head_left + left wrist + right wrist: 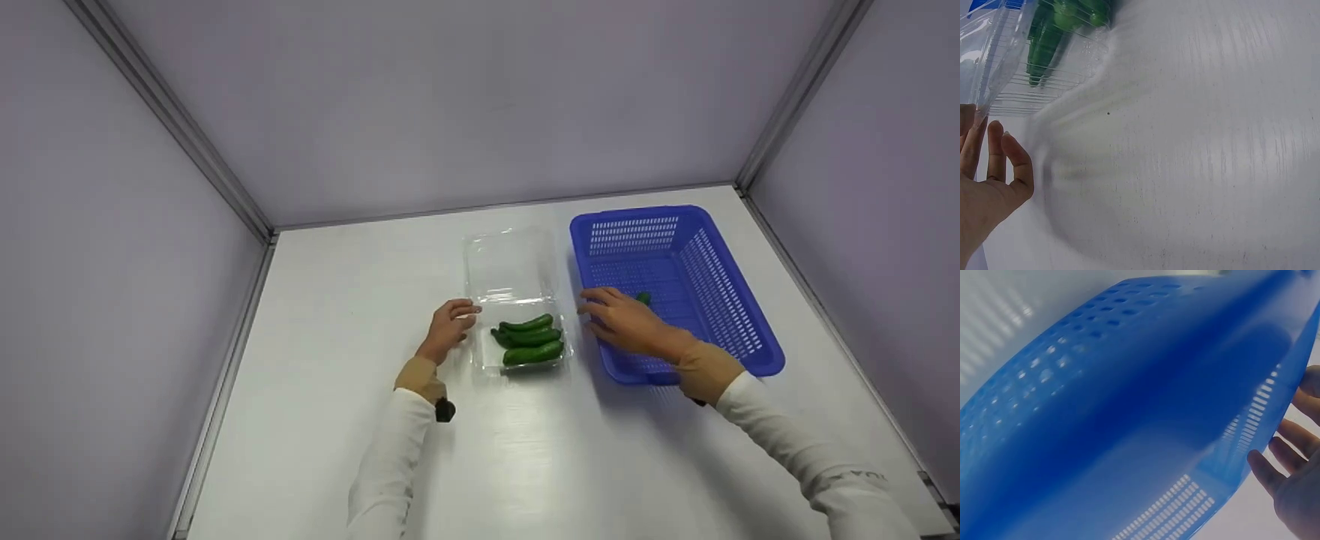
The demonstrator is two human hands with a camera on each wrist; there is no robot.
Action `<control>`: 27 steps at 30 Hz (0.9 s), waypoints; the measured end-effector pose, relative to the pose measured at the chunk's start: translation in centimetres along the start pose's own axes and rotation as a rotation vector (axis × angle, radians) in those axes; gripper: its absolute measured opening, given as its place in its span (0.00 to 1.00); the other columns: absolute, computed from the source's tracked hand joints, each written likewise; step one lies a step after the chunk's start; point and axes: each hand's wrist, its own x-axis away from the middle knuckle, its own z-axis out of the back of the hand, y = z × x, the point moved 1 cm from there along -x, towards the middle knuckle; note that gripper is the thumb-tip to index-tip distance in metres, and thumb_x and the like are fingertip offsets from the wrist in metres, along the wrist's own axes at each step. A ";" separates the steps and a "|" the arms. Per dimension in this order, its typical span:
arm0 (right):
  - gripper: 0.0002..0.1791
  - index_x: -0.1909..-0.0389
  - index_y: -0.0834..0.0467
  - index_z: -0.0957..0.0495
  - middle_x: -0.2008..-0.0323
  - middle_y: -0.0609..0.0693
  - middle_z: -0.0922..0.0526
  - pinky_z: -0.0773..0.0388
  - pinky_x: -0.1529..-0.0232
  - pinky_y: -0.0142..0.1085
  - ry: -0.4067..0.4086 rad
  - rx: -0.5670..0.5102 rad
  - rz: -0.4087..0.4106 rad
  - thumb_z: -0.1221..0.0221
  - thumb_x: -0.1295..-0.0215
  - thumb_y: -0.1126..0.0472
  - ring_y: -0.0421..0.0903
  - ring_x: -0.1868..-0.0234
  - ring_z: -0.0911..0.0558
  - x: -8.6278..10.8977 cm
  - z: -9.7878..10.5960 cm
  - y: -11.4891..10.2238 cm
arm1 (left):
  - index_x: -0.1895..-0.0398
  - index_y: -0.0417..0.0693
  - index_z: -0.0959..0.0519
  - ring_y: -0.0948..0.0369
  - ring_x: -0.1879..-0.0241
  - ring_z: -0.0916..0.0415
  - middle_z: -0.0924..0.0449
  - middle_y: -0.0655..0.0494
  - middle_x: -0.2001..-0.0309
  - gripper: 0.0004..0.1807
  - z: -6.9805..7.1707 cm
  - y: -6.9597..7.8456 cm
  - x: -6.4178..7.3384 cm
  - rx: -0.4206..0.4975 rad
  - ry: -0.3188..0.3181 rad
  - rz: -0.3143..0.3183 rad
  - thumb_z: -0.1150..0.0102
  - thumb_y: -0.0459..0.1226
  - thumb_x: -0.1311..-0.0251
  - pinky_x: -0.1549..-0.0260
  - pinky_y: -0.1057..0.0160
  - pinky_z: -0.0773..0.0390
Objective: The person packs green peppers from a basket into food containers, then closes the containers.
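Fingers of the left hand [448,327] lie relaxed against the clear clamshell [517,300], steadying its edge; three cucumbers [529,341] sit inside. Right hand [626,322], fingers spread and loose, rests over the blue basket [739,315] wall beside another cucumber [643,298], gripping nothing.

cucumber [643,298] in basket [742,330]: mostly hidden behind right hand [626,322] | right forearm: cut off at frame edge | basket close-up: blurred
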 end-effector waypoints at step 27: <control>0.20 0.42 0.68 0.28 0.46 0.64 0.24 0.30 0.44 0.57 -0.133 -0.051 -0.193 0.39 0.33 0.68 0.62 0.44 0.25 3.4 0.7 3.1 | 0.35 0.29 0.36 0.46 0.44 0.29 0.29 0.33 0.38 0.22 0.0 1.3 0.7 0.010 -0.030 0.008 0.49 0.28 0.29 0.50 0.43 0.31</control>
